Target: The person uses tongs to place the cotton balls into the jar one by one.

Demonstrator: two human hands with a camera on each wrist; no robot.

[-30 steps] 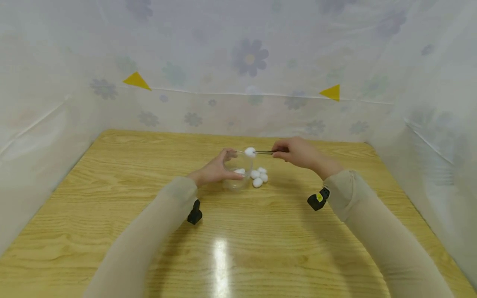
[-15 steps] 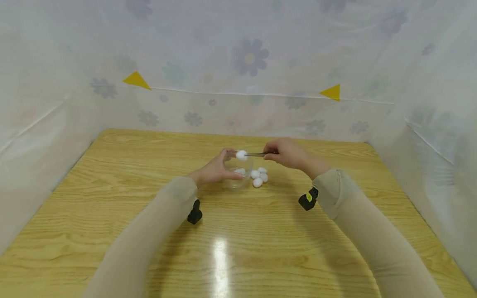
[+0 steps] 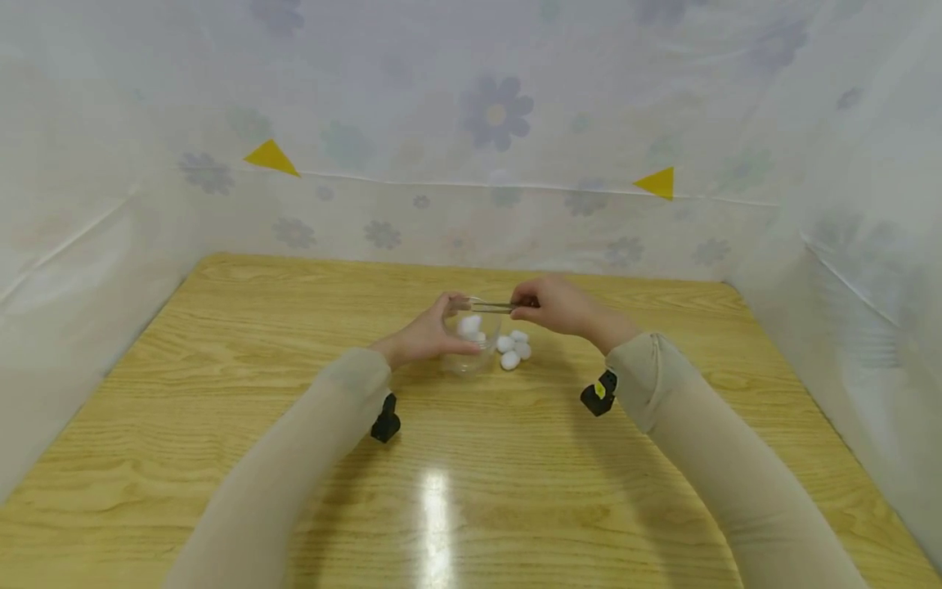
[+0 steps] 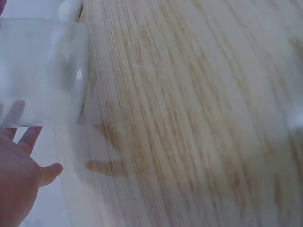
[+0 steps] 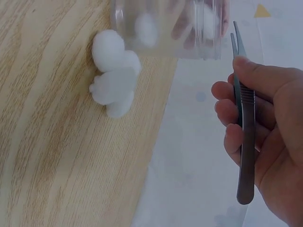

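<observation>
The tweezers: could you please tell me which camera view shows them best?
The right wrist view shows the tweezers best: the whole grey tool lies close up in the right hand, tips beside the clear cup. The head view shows them only as a thin sliver over the cup. The left wrist view does not show them.

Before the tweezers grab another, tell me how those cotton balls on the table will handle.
The cotton balls look fluffy, so probably very light and squashy under the tweezers. Being round and loose beside the cup, they would likely roll or scoot if nudged.
</observation>
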